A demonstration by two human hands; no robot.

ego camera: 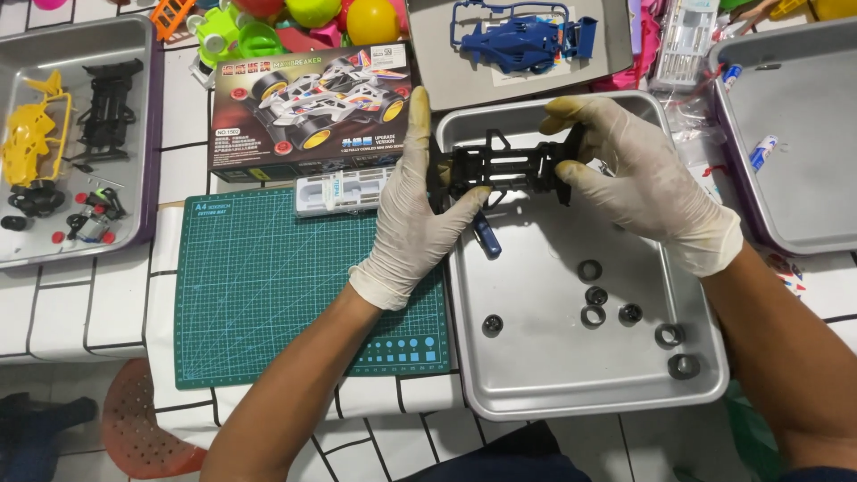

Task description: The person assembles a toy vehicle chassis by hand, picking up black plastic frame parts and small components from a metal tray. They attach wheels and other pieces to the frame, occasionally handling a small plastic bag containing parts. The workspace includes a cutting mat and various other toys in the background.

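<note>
Your left hand (412, 214) is gripping the left end of the black toy-car chassis (500, 167), thumb underneath and fingers standing up along its side. Your right hand (638, 174) is pinching the chassis's right end, fingertips curled over the top. Both hands are wearing pale gloves. You're holding the chassis level above the far part of the metal tray (536, 393), not resting on it.

A small blue piece (486, 237) is showing just under your left thumb; can't tell whether you're holding it or it's lying in the tray. Several black rings and tyres (593, 303) are lying loose in the tray's near-right area, well apart from the chassis.

Left of the tray a green cutting mat (268, 286) is lying on the worktop (107, 303), your left wrist crossing its right edge. Beyond the mat, a clear plastic case (339, 192) is sitting in front of a model-car box (308, 112).

Far left, a second tray (134, 36) is holding a yellow body part (31, 134), another black chassis and small red-and-black parts. Far centre, a blue car part on its frame (527, 40) is lying on a grey sheet. Far right, a third tray (803, 161) is holding a small blue-and-white tube (763, 150).
</note>
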